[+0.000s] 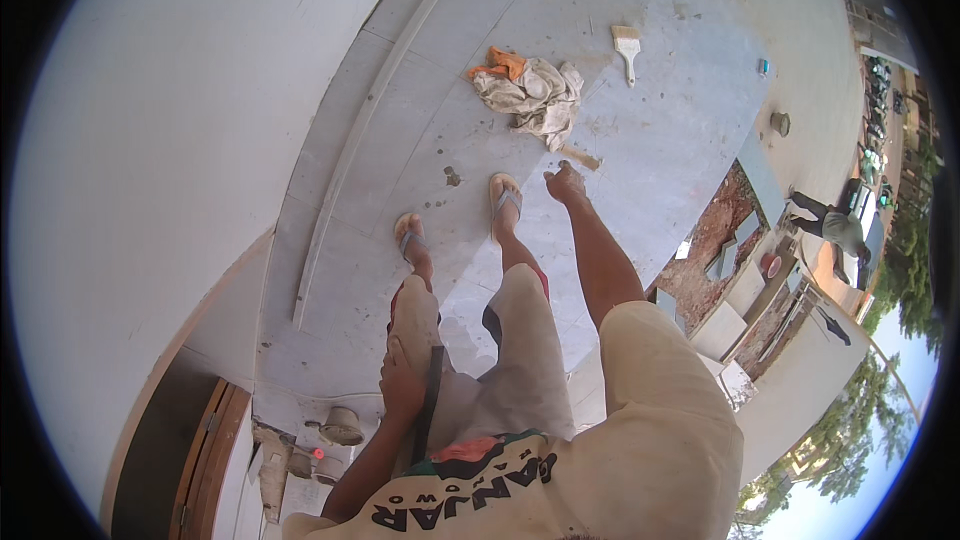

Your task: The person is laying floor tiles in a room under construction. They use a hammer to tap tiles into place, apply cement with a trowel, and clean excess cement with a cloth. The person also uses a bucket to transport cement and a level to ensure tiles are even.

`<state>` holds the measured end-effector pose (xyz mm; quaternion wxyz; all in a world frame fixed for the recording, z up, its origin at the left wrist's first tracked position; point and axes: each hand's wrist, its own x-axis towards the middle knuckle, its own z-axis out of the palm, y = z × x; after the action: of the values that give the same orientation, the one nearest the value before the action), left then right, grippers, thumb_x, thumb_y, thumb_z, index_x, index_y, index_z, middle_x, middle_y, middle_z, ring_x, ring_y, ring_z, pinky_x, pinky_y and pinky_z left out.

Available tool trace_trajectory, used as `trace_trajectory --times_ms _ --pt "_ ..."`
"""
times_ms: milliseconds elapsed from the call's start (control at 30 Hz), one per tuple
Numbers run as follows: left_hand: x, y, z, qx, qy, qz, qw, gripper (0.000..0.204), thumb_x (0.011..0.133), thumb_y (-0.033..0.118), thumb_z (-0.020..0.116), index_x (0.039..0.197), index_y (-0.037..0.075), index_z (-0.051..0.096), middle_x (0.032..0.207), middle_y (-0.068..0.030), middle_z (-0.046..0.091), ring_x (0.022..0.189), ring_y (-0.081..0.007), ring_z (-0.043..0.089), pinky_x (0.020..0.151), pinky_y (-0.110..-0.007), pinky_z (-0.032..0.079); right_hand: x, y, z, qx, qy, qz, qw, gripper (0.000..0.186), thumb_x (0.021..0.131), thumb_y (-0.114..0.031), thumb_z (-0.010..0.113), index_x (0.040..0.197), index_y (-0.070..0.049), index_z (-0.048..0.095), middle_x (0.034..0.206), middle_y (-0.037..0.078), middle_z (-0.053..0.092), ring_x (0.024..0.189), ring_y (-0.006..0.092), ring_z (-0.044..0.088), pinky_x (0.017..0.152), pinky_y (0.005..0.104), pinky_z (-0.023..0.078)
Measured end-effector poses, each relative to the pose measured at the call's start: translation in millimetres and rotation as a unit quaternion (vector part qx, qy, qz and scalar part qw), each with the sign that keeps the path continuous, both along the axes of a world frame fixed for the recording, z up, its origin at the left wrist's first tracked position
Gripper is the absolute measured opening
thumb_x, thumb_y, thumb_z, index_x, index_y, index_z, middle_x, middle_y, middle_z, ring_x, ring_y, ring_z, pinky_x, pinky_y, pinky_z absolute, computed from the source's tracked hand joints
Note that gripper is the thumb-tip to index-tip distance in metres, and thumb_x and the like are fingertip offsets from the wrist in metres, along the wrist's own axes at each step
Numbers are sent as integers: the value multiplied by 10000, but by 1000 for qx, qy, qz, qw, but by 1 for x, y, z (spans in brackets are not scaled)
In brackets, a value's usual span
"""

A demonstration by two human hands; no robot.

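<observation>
below and to the left of the cloth (pixel 545 100), a bucket (pixel 342 427) stands well apart from it; its contents cannot be made out. far to the right of the cloth, a small bucket (pixel 781 123) stands; its contents are too small to tell.

the tan strip (pixel 583 157) lies on the floor (pixel 690 120), just below the cloth. the right hand (pixel 566 183) is just beside the strip, on the side away from the cloth; its fingers are bent, and whether they hold anything cannot be told. the left hand (pixel 402 380) is well below the cloth, at the left leg, beside a dark bar (pixel 430 395); whether it grips the bar cannot be told.

the strip's long axis slants: one end points up toward the cloth, the other down and right, away from it. the bar's long axis runs nearly up and down, upper end on the cloth's side.
</observation>
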<state>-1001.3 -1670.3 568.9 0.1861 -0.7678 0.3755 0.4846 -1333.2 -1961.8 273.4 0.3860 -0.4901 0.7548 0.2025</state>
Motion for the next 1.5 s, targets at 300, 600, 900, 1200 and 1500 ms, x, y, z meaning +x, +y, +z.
trace_trajectory --times_ms 300,600,900,1200,1500 --pt "-64 -27 -29 49 -39 89 994 1077 746 415 808 1523 -11 195 1360 -315 440 1236 -480 464 1036 -538 395 -38 -131 -280 -181 75 -209 958 934 751 -376 816 1417 78 343 1349 310 529 1171 388 608 878 442 550" --pt "-96 -17 -22 -21 -34 120 992 956 785 433 743 1485 -1 257 1370 -264 441 1219 -429 479 1035 -527 381 -74 -118 -219 -148 -60 -159 974 270 850 -267 676 951 -22 726 844 101 706 676 209 649 589 378 522" --pt "-143 56 31 -4 -61 248 967 679 805 386 675 1325 -14 499 1253 -254 562 1156 -387 570 952 -510 461 -9 -58 139 -64 -304 -91 946 136 896 -125 694 991 -47 637 917 33 647 777 138 603 657 307 540" --pt "-127 173 -4 -166 20 161 973 400 853 385 586 987 27 706 1059 -277 652 1056 -412 632 942 -491 483 107 60 387 102 -391 180 897 232 890 -136 709 1048 4 612 945 85 657 825 168 651 741 337 577" --pt "-72 325 62 -307 191 717 596 515 969 512 536 1221 85 674 1168 -171 662 1096 -326 634 930 -501 498 262 347 536 250 -458 389 760 269 992 -206 553 1122 13 638 975 88 667 843 169 674 732 329 588"
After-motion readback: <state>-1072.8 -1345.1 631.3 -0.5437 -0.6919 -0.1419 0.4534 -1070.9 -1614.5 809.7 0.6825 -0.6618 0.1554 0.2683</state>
